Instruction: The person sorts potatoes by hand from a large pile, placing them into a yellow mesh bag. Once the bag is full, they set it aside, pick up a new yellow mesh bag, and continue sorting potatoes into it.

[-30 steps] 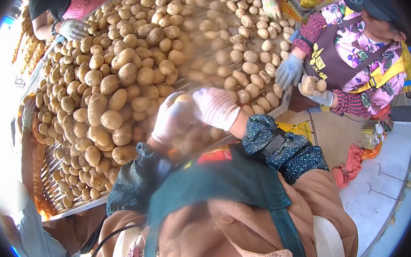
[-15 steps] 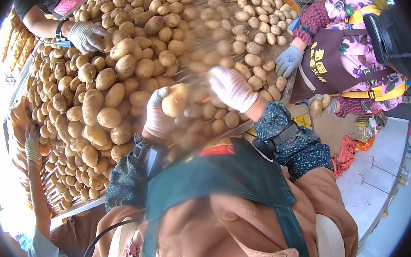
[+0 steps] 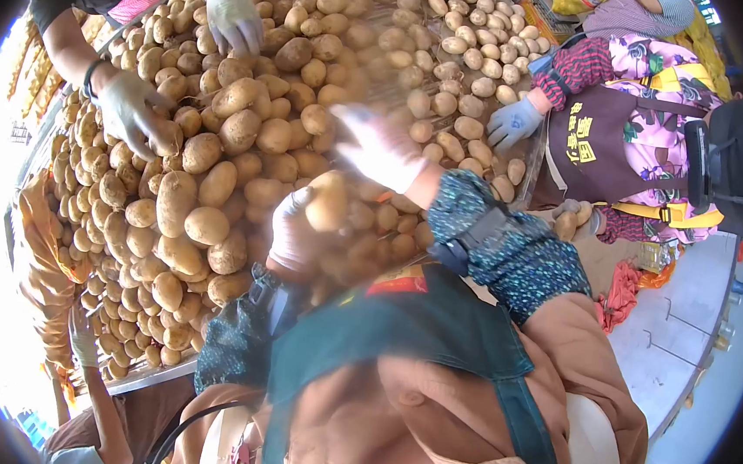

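Observation:
My left hand [image 3: 291, 234], in a pale striped glove, is closed around a potato [image 3: 328, 201] in front of my apron. My right hand [image 3: 382, 150], gloved too, reaches over the heap with its fingers stretched out and apart, somewhat blurred. I see nothing held in it. Beneath and around both hands lies a large heap of potatoes [image 3: 206, 226], many with soil on their skins. The potatoes just under my right hand are blurred by the haze in the middle of the view.
Across the heap, a co-worker's two gloved hands [image 3: 128, 108] touch potatoes. On the right, another co-worker's blue glove [image 3: 513, 124] rests beside smaller potatoes [image 3: 481, 57]; that person's other hand holds potatoes [image 3: 567, 223]. A third person's glove [image 3: 82, 337] is at the lower left edge.
My right hand has moved left over the heap and its fingers have stretched out. My left hand still holds the potato. The far co-worker's second hand has come into view.

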Available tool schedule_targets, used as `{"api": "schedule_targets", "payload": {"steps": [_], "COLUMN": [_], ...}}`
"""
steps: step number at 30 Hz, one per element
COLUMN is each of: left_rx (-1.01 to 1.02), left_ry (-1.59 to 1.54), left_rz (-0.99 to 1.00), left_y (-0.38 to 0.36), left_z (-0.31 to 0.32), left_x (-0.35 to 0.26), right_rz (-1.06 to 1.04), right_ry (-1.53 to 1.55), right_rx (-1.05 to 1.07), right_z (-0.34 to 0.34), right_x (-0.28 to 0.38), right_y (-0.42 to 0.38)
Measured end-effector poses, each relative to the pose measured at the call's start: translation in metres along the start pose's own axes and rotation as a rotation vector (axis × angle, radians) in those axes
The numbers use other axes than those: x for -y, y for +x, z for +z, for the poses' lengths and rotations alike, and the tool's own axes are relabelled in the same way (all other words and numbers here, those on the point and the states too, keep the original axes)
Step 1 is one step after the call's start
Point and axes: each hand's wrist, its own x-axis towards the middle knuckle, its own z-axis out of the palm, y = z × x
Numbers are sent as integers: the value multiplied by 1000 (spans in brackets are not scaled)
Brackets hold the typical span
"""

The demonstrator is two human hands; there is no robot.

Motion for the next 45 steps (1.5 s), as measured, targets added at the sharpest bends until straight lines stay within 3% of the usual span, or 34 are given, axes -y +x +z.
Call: {"api": "schedule_targets", "payload": {"steps": [1,3,6,8,10,11,14,15,18,19,22,25,31,34,37,39,44,45], "left_rx": [68,-166,-183,-166,-150,-103,109,67,-62,-73,-23,35,10,32,-17,-88,-29,-36], "left_ry": [-20,-73,-198,-201,-204,-247,-418,-346,-166,-94,-131,-123,-40,-102,-9,24,-3,40], "left_rz": [-11,25,11,4,-5,-22,-100,-114,-194,-210,-137,-170,-56,-66,-84,-98,-195,-203], "left_y": [1,0,0,-2,-7,-9,-2,2,-3,-2,-9,2,2,-2,-2,-5,-10,-8], "left_z": [0,18,5,-1,9,14,22,24,39,37,65,46,46,54,48,52,47,46], "left_x": [0,2,1,-4,-9,-11,-20,-25,-31,-33,-41,-43,-38,-43,-42,-43,-54,-54], "right_rz": [44,102,105,-19,480,565,540,391,223,257,127,174,-14,-7,266,256,-70,-253], "right_ry": [-16,-99,-181,99,891,896,989,1002,682,794,675,681,557,446,475,616,573,362], "right_rx": [72,187,301,26,220,314,406,351,458,466,359,175,-48,-103,-33,-89,117,115], "right_z": [2,14,22,35,28,-4,-24,-18,-20,-30,-37,-36,-24,-22,-23,-18,-37,-32], "right_x": [9,16,3,-20,-20,5,13,13,8,19,21,26,26,31,30,22,33,27], "right_y": [13,39,61,51,44,40,21,15,10,7,5,0,2,7,8,6,-8,-8]}}
